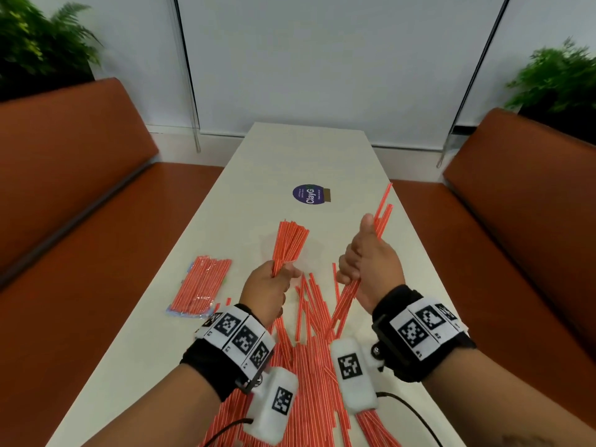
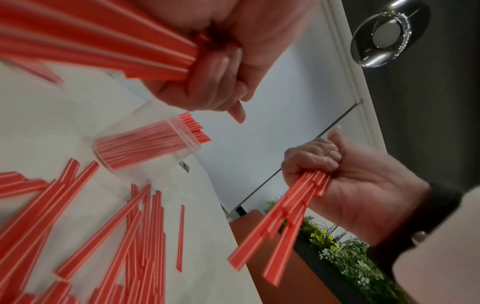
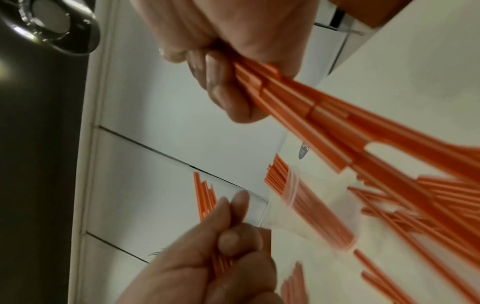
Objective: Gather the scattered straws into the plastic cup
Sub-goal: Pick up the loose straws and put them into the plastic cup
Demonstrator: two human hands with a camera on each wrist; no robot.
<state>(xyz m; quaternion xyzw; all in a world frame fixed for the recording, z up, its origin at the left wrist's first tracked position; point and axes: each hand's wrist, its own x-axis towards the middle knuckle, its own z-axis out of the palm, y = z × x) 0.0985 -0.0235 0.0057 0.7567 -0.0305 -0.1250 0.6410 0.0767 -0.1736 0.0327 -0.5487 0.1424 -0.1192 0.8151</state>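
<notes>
The plastic cup [image 2: 145, 148] stands upright on the table [image 1: 306, 150], already partly filled with straws that fan out of its mouth. In the head view it is transparent and hard to separate from the straws around it. It seems to stand just beyond the left hand [image 1: 267, 287], at about 12 o'clock from it. From the right hand [image 1: 367, 269] it lies at about 10 o'clock, a little farther off, so the left hand is the nearer one.

The left hand is closed in a fist round a thick bundle [image 2: 98, 41] of straws. Its long axis runs roughly from 6 to 12 o'clock, nearly in line with the cup. The right hand, with the thumb up, grips a thinner bundle [image 1: 382, 214]. This one leans from 7 o'clock at the bottom to 1 o'clock at the top, so its upper ends point away from the cup. Both hands are raised above the table, well apart from each other.

I judge that the coming move is to set one bundle upright over the mouth and drop it in. The left bundle needs only a short move forward, while the right one must first swing to the left.

Many loose straws [image 1: 309, 317] lie on the table between the wrists, toward 6 o'clock, so much of the task remains.
</notes>
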